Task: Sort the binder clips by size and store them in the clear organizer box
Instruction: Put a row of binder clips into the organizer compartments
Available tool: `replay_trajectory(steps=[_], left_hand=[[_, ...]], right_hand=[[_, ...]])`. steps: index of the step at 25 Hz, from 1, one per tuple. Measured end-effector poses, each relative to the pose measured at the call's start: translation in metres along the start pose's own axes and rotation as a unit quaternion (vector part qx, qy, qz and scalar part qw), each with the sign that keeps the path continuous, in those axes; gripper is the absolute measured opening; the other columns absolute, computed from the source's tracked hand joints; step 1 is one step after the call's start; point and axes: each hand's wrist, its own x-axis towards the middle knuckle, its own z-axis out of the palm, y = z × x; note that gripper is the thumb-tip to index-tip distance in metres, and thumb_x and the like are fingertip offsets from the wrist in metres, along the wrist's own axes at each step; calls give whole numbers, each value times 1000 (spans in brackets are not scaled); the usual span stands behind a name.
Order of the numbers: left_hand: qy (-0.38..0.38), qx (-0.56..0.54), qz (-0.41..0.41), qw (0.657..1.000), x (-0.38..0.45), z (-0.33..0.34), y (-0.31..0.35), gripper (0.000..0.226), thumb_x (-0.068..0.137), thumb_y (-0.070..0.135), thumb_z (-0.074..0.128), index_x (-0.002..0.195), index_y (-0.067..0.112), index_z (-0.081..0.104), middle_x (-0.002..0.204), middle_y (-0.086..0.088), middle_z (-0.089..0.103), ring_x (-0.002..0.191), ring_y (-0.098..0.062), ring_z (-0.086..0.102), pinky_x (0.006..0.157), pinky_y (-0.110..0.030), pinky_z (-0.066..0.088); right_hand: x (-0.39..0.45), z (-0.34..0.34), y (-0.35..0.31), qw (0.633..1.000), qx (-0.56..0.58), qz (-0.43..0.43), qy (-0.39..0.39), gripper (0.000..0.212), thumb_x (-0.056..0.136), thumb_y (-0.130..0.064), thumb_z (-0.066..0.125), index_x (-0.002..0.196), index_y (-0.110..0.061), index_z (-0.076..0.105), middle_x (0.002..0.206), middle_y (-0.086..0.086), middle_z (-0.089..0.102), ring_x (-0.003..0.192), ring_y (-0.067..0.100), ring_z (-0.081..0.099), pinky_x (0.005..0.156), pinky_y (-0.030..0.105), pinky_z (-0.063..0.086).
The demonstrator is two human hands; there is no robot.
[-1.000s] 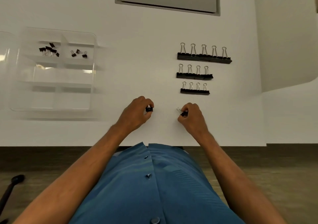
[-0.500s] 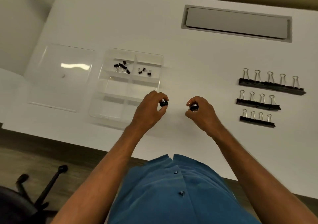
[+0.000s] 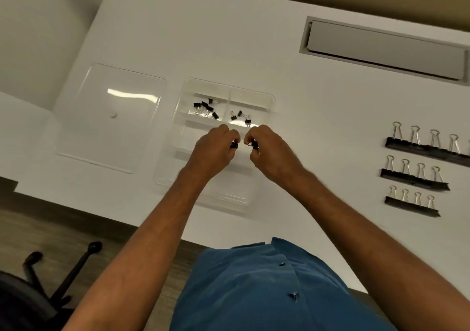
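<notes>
Hands over my clear organizer box (image 3: 264, 103), left hand (image 3: 212, 150) pinching a small binder clip (image 3: 234, 145), right hand (image 3: 270, 151) pinching another small clip (image 3: 253, 144), lid (image 3: 84, 127) beside.

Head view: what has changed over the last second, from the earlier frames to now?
Both hands moved left from the bare table beside the clip rows to above the clear organizer box. The left hand and right hand each keep a grip on a small binder clip. Unchanged: clips in the two far compartments, the three rows of larger clips, the lid.
</notes>
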Motion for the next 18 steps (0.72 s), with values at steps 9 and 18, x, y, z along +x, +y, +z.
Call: replay_trajectory(steps=[9,18], left_hand=[[102,11,-1,995,-16,17,-7,40,86,17,74,124,16,62,126,-8,58,111,-26,55,88,-38,53],[98,-33,-40,994,-36,38,-10,47,96,36,56,137,15,51,154,-6,40,139,-22,40,113,-34,32]], right_hand=[[21,32,5,988,-136,-41,-55,35,88,6,61,117,-13,60,112,9,60,98,25,58,71,30,43],[26,39,5,979,-174,-73,-81,34,89,1,65,118,-17,61,110,5,58,88,22,58,64,31,44]])
